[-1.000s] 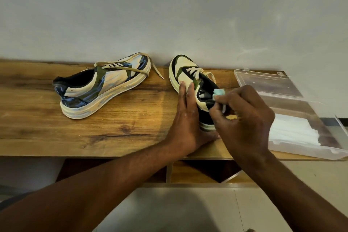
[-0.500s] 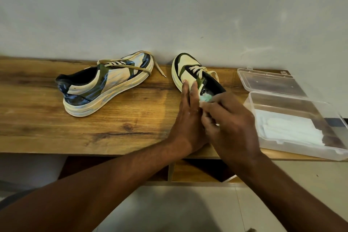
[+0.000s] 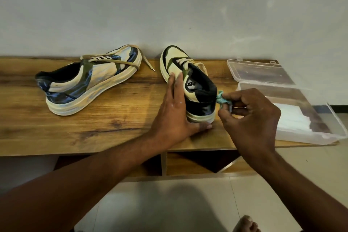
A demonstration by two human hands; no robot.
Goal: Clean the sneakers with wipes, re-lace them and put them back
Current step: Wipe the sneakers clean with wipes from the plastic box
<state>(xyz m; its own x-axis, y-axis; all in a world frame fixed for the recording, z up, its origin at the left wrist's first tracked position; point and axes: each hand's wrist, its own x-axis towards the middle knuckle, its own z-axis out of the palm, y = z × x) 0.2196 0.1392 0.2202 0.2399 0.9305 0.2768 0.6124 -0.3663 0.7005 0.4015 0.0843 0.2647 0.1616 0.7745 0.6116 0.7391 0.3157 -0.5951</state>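
Two cream, black and green sneakers stand on a wooden bench (image 3: 113, 130). The right sneaker (image 3: 195, 84) points its toe at the wall and its heel at me. My left hand (image 3: 175, 111) lies flat against its left side, thumb under the heel, holding it steady. My right hand (image 3: 248, 117) pinches a crumpled pale-green wipe (image 3: 222, 100) against the back right of the heel. The left sneaker (image 3: 88, 79) lies side-on to the left, its cream lace loose across the top and trailing onto the bench.
An open clear plastic box (image 3: 305, 133) with a stack of white wipes (image 3: 290, 118) sits at the bench's right end, lid (image 3: 258, 71) folded back toward the grey wall. Open shelf compartments lie under the bench. A tiled floor and my toes (image 3: 244, 224) show below.
My right hand has carried the wipe from the sneaker's tongue and collar down to the back right of the heel. My left hand stays on the sneaker's side.
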